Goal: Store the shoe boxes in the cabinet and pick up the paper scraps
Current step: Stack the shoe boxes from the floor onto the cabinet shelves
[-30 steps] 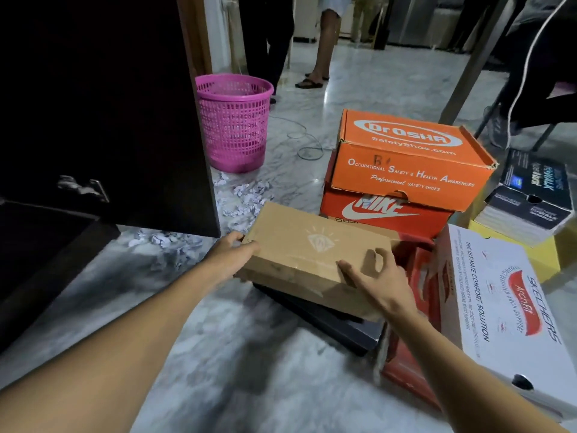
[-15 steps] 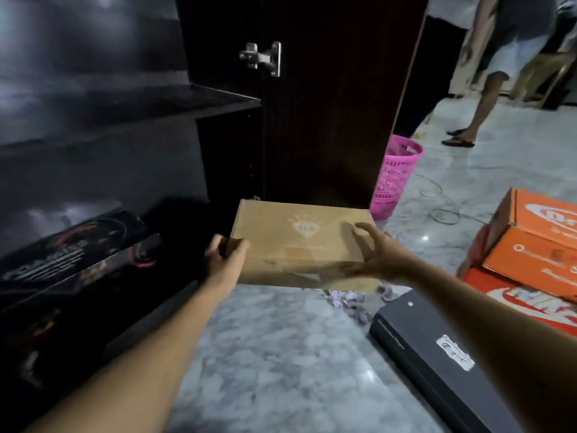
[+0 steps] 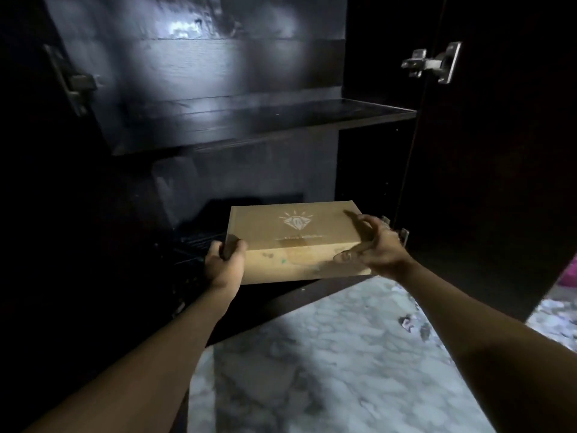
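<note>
The box [image 3: 296,239] is matt brown cardboard. Behind it the cabinet [image 3: 218,73] is dark, glossy wood. Above it, the hinge [image 3: 434,65] is bright metal. Below it, the floor [image 3: 312,354] is polished marble.

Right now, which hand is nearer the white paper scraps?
Right. The right hand is just above the white paper scraps; the left hand is across the brown cardboard box.
</note>
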`<control>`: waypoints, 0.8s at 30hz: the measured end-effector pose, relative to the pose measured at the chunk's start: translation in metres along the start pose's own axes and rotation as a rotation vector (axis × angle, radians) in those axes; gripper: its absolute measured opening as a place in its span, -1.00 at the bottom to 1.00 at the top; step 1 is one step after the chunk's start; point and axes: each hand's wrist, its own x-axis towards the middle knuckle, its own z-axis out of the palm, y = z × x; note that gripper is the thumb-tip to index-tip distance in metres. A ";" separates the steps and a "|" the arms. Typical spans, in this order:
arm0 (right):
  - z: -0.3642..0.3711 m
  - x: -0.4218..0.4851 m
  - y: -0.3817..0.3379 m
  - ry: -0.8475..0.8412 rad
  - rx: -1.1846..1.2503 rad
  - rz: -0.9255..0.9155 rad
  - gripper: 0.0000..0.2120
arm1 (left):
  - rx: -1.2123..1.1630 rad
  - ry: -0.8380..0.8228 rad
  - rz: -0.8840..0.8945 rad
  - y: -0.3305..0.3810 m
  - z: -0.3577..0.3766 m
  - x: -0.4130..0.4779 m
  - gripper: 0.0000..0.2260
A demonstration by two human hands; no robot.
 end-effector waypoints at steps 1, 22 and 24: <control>0.008 0.010 0.004 -0.012 0.018 -0.019 -0.15 | 0.003 0.015 -0.002 -0.003 -0.004 0.005 -0.73; 0.145 0.141 0.055 0.132 0.042 -0.076 -0.11 | 0.460 0.170 0.066 -0.044 0.010 0.103 -0.55; 0.155 0.146 0.053 0.140 0.029 -0.083 -0.13 | 0.666 0.180 0.167 -0.046 0.015 0.094 -0.47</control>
